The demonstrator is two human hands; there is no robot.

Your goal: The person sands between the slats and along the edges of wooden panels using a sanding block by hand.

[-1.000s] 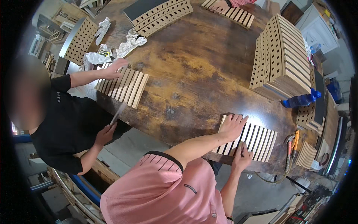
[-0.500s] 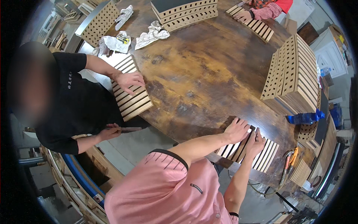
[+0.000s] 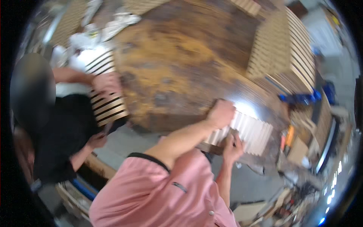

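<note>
Motion blur smears the picture. A slatted wooden panel [image 3: 254,132] with pale strips and grooves lies at the table's near edge. On the panel's far left part rests my left hand [image 3: 222,113], its fingers curled down, smeared and mostly hidden. My right hand [image 3: 233,148] is closed at the panel's near edge, thumb and fingers around a small brown piece [image 3: 233,132] that looks like a block or folded sanding pad; its exact kind is unclear.
At left, a co-worker in black has one hand [image 3: 106,84] on another slatted panel [image 3: 109,108]. A tall stack of slatted panels [image 3: 281,49] stands at right, near a blue bottle [image 3: 300,98] and orange-handled tools [image 3: 289,135]. Crumpled white cloths [image 3: 119,24] lie at the far left.
The view has shifted and blurred. My left hand has moved away from my right, toward the panel's far left. My right hand has drawn back to the near edge.
</note>
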